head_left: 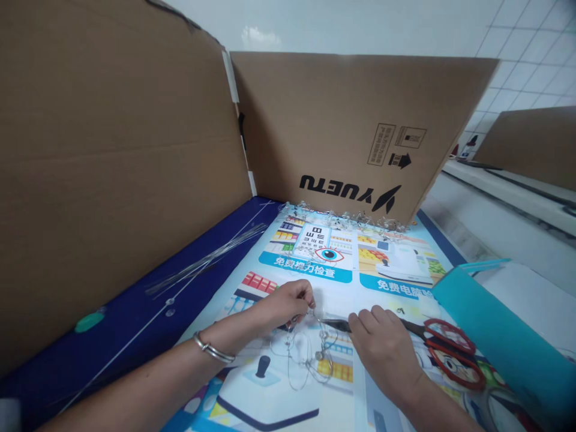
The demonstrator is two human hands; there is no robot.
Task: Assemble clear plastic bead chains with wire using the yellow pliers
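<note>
My left hand (294,303), with a metal bangle on the wrist, is closed in a pinch on a thin clear-looking wire. Looped wires (310,363) spread below its fingertips over the printed sheet. My right hand (382,345) is wrapped round the middle of a pair of red-handled scissors (454,354). The dark pointed tip pokes out to the left, close to the wires and my left fingertips. On the right, the red handle loops stick out past my hand. The scissors' middle is hidden under my fingers.
Cardboard panels stand at the left (112,120) and back (315,120). Small wire pieces (351,219) lie in a row along the back panel's foot. A bundle of thin straight wires (209,261) rests on the blue surface. A teal folder or box (499,342) stands at the right.
</note>
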